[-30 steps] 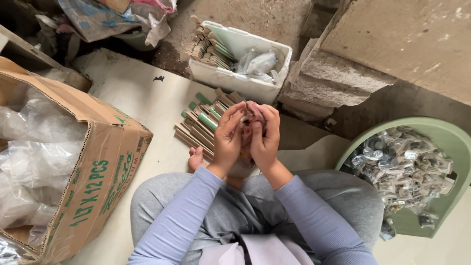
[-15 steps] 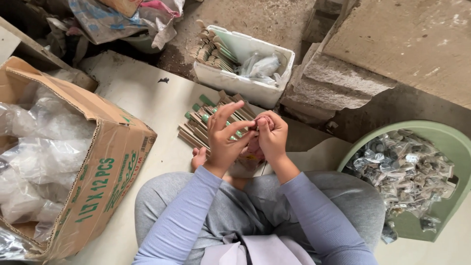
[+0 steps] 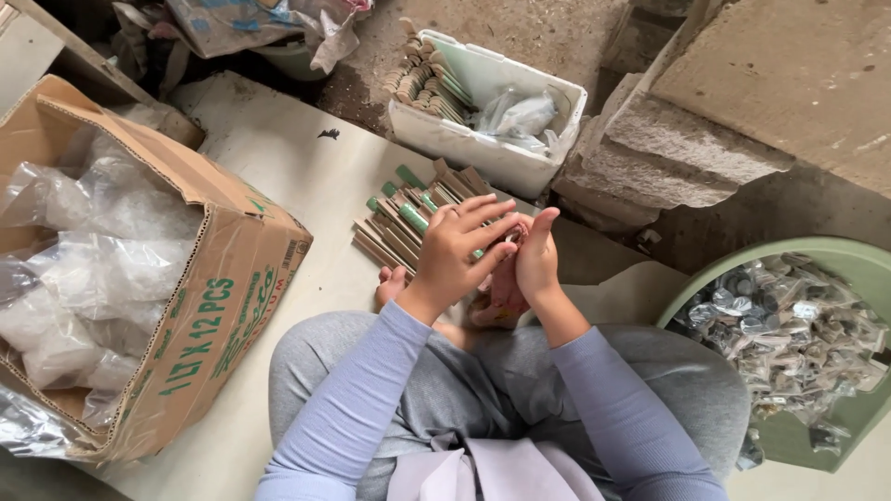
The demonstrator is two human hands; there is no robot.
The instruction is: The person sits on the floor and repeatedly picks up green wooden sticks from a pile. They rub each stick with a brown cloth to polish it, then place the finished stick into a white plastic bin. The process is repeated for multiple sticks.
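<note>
Left hand (image 3: 457,252) frame centre, fingers spread open, above stick pile (image 3: 408,221). Right hand (image 3: 535,262) touching it, grip unclear. Green basin (image 3: 840,269) right edge.

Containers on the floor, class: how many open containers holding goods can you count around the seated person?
3. A cardboard box of clear plastic bags at left, a white plastic tub of sticks at top centre, a green basin of small wrapped pieces at right. Others may lie outside the picture.

Brown sticks (image 3: 408,227) (green-tipped), white tub (image 3: 483,153), pale green basin (image 3: 840,264), brown cardboard box (image 3: 232,269), lilac sleeves (image 3: 362,399).
</note>
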